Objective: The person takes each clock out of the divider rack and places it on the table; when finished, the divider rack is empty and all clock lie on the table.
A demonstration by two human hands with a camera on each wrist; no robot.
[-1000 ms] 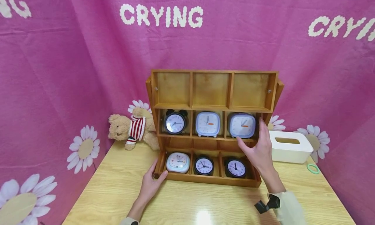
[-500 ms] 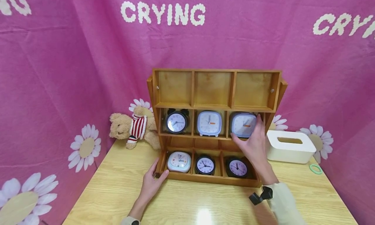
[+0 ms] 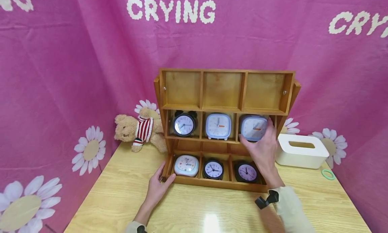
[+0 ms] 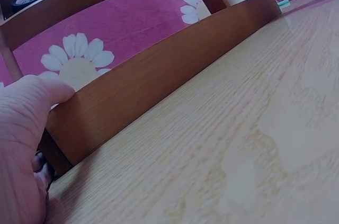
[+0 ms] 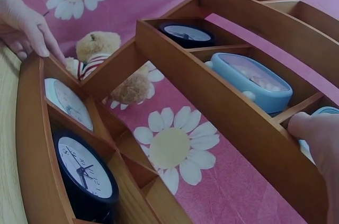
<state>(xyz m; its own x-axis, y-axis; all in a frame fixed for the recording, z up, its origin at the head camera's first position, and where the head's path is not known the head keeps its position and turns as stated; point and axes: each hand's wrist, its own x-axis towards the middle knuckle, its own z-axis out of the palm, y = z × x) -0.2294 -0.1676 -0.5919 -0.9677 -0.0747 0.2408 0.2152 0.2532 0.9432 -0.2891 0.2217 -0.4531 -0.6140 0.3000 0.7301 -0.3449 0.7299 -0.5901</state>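
A brown wooden three-tier rack (image 3: 212, 183) with square compartments stands on the table. My right hand (image 3: 263, 147) grips a blue square alarm clock (image 3: 253, 127) in the middle tier's right compartment, thumb at its lower left, fingers along its right side. In the right wrist view only a sliver of this clock shows past the thumb. My left hand (image 3: 158, 185) holds the rack's lower left corner, thumb on the front board and fingers round the side. Beside the gripped clock sit another blue alarm clock (image 3: 218, 125) and a black twin-bell alarm clock (image 3: 184, 124).
The bottom tier holds a pale blue rounded clock (image 3: 186, 165) and two round black clocks, one in the middle (image 3: 213, 169). A teddy bear (image 3: 142, 130) lies at left. At right are a white tissue box (image 3: 301, 151) and a green ring (image 3: 328, 174).
My right hand has moved left from the rack's right side onto the blue clock, and its fingers have closed round it. The left hand has stayed at the corner.
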